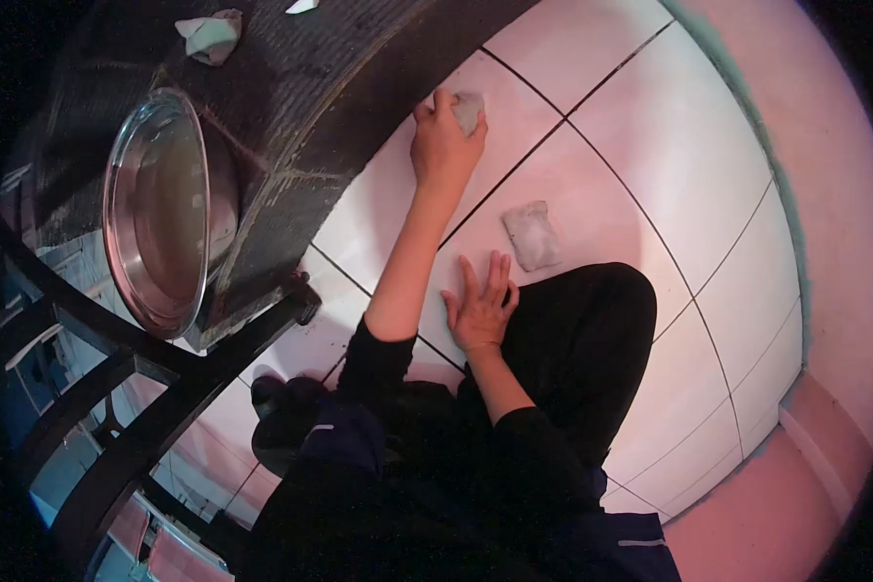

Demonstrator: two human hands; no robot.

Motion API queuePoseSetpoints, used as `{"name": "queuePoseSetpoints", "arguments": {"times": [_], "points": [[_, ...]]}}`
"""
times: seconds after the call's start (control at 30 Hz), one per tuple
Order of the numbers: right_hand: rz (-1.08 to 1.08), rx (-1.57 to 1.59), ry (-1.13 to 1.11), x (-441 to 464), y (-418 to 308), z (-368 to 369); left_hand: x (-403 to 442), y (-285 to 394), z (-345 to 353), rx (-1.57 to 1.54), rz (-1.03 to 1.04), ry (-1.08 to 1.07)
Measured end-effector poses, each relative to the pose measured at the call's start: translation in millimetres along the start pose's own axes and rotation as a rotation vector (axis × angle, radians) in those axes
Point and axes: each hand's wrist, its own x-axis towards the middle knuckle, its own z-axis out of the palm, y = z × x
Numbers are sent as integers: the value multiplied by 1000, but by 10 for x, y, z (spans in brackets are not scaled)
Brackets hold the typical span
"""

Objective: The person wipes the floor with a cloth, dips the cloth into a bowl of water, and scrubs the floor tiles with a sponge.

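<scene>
My left hand (448, 145) is stretched forward over the white tiled floor (592, 175), its fingers closed around a small grey cloth or pad (469, 112) pressed on a tile. Closer to my body, my right hand (481, 308) rests palm down on the floor with its fingers spread and holds nothing. Just beyond its fingertips lies a second grey, folded cloth or pad (533, 237), flat on the tiles and apart from the hand.
A metal basin (157, 213) of cloudy liquid stands at the left on a dark raised surface (291, 58), with a crumpled pale cloth (210, 39) behind it. Dark chair-like framing (116, 388) is at lower left. A pink wall (824, 175) curves along the right.
</scene>
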Motion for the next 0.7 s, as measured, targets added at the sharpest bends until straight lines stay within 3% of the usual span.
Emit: {"name": "queuePoseSetpoints", "arguments": {"times": [0.13, 0.2, 0.33, 0.43, 0.6, 0.7], "points": [[9, -71, -86, 46, -26, -64, -492, -243, -139, -3, 94, 21], [9, -94, -126, 56, -13, -77, -638, -273, -244, -51, -68, -29], [14, -81, -140, 70, -36, -57, -452, -250, -148, -1, -85, -12], [27, -114, -146, 53, -64, -56, -10, -137, 14, -47, 47, 93], [37, -143, -156, 51, -60, -38, 131, 40, -29, -19, -21, -54], [33, -138, -174, 66, -51, -45, -340, -115, -151, 18, -12, -73]]}}
